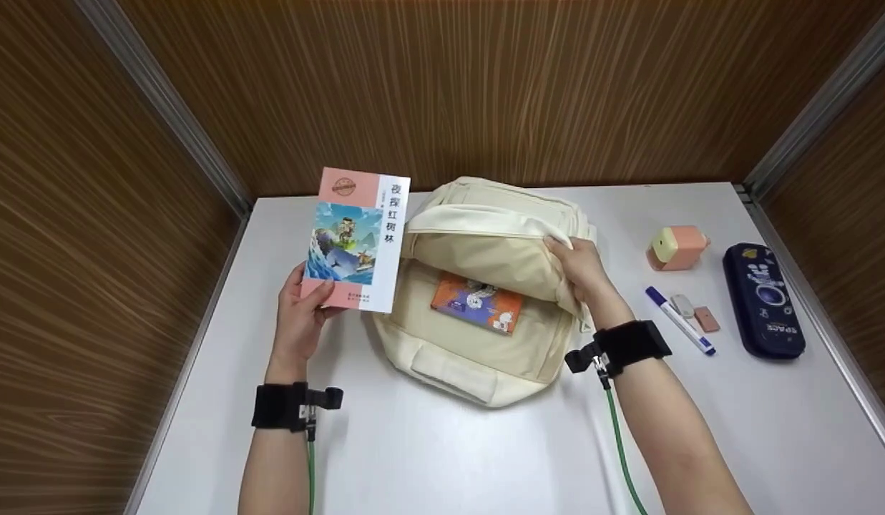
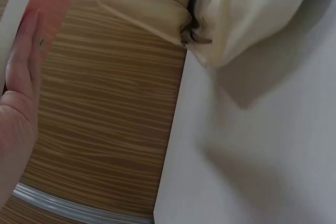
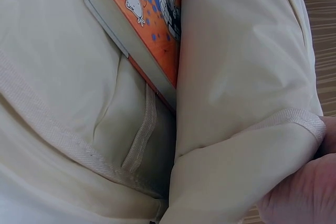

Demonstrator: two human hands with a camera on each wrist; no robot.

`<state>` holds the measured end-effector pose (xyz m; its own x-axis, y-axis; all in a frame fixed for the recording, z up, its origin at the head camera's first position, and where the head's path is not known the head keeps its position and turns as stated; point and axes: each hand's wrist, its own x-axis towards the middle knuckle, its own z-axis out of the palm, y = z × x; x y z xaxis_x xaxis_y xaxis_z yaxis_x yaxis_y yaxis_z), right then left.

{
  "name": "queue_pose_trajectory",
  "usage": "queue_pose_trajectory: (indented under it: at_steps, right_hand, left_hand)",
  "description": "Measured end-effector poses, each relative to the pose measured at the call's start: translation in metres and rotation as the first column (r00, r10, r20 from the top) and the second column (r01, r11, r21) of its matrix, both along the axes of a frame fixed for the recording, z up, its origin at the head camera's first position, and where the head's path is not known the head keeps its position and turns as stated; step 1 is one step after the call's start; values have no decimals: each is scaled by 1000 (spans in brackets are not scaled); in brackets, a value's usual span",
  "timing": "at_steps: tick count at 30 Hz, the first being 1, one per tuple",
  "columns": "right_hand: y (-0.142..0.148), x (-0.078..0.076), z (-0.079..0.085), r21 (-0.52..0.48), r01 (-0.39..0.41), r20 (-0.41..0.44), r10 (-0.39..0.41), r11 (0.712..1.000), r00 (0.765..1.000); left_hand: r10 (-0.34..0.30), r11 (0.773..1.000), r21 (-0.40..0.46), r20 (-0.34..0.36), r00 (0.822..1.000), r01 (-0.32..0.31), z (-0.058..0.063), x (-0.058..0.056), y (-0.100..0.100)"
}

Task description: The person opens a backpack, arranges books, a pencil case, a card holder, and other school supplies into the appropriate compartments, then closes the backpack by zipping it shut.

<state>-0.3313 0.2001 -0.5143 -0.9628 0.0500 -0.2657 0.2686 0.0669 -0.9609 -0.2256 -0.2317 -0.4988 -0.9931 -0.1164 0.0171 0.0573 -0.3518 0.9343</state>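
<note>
Hands well apart, both occupied. Left hand (image 1: 299,318) pinches the pink-and-white book (image 1: 356,239) by its lower left part, thumb on the front cover, fingers behind. Book is held up, cover facing the head camera, tilted slightly, beyond the left hand and just left of the backpack (image 1: 478,347). Left wrist view gets it almost edge-on, cover art not readable there.

Right hand (image 1: 584,268) grips the edge of the backpack's flap (image 1: 485,257), thumb on the upper side, and holds it raised. Backpack lies on the table (image 1: 385,458) between the two hands — cream, compartment open. Inside, to the left of the right hand and nearer the person, is an orange-and-purple book (image 1: 476,304), far end covered by the flap; right wrist view shows its page edges and a strip of webbing beside it.

Right of the right hand: a pink-and-cream boxy item (image 1: 678,248), a blue-and-white marker (image 1: 680,320), a small whitish piece (image 1: 682,305) and a small pink block (image 1: 707,320) near each other, and farther right a dark blue pencil case (image 1: 764,300) with space graphics. Black wristbands (image 1: 634,347) on both wrists — green cables attached. Wood-grain panels (image 1: 442,93) beyond both hands.
</note>
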Motion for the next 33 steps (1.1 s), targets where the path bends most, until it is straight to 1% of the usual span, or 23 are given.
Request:
queue_pose_trajectory:
  at_steps: [3,7,9,13,16,21,25,33]
  right_hand:
    - [1,0,0,-1,-4,-1,4,1000,1000]
    - [2,0,1,-16,6,-14,-6,1000,1000]
    - [1,-1,1,-14,14,-16,-14,1000,1000]
    - [1,-2,-1,16,13,-23,-12,1000,1000]
    - [1,-3,-2,20,11,-34,-10,1000,999]
    - [0,-4,-3,7,6,-40,-6,1000,999]
    - [0,-4,-1,22,8,-36,-7,1000,999]
    - [0,-5,5,64,30,-60,-26,997,998]
  left_hand:
    - [-81,997,10,-48,995,82,1,3,12]
    - [-187,982,8,-87,979,188,-1,5,27]
    - [-233,972,5,-86,969,234,-5,5,32]
    - [-290,957,-11,-46,956,290,-14,5,39]
    - [-319,948,-26,-10,948,318,-22,5,43]
    - [-356,933,-35,48,933,358,-28,5,45]
    - [-383,921,-35,81,920,387,-33,5,43]
    - [-422,901,-41,136,896,431,-43,6,39]
